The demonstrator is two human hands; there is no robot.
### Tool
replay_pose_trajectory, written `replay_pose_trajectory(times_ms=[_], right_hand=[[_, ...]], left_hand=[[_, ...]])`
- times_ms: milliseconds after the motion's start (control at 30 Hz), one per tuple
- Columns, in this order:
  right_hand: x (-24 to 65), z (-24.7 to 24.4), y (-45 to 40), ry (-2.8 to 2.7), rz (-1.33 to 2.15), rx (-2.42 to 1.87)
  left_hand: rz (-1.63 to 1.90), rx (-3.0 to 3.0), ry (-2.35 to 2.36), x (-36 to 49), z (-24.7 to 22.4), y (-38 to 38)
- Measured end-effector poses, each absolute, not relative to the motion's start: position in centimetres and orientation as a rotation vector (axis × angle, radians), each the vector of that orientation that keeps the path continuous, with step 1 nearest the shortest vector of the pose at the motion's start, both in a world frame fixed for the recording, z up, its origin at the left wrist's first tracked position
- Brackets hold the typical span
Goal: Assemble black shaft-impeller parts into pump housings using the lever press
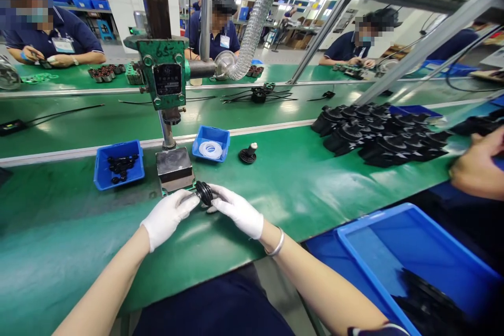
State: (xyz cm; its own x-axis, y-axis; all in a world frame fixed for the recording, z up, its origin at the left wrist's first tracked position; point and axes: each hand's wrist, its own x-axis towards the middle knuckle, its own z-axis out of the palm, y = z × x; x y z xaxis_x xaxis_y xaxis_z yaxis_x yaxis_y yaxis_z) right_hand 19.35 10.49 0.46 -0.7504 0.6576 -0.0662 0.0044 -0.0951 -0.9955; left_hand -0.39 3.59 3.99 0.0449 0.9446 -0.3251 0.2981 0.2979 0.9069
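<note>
Both my hands wear white gloves and meet in front of the green bench press (164,71). My left hand (168,216) is closed on the left side of a round black ribbed plastic part (204,193). From the other side my right hand (236,210) grips the same part, its fingers partly hidden behind it. Just beyond the hands is the press's metal block (174,164). Left of the block, a blue bin (97,174) holds small black pieces. A second blue bin (224,142) contains white rings (210,150). A black part with a white tip (248,154) stands on the green bench (291,178).
Rows of black housings (378,134) stand at the right of the bench. A large blue crate (374,268) with black parts sits low at my right, near a co-worker's hand (478,165). Wired parts (259,94) lie on the belt beyond. Several people work across from me.
</note>
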Motion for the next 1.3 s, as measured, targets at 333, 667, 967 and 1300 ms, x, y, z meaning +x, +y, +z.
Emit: replay_pose_trajectory(times_ms=[333, 667, 967, 1300], right_hand=[[18.9, 0.4, 11.0, -1.656, 1.967, -0.715], [19.4, 0.1, 10.8, -1.553, 2.009, -0.743], [19.6, 0.8, 10.6, -1.514, 2.022, -0.758], [19.9, 1.8, 10.4, -1.441, 1.962, -0.704]], left_hand=[[0.764, 1.112, 1.475, -0.5, 4.5, 4.2], [0.811, 1.042, 1.469, -0.9, 4.5, 4.8], [0.822, 0.994, 1.456, -1.2, 3.8, 5.0], [0.816, 0.907, 1.394, -1.5, 3.0, 5.3]])
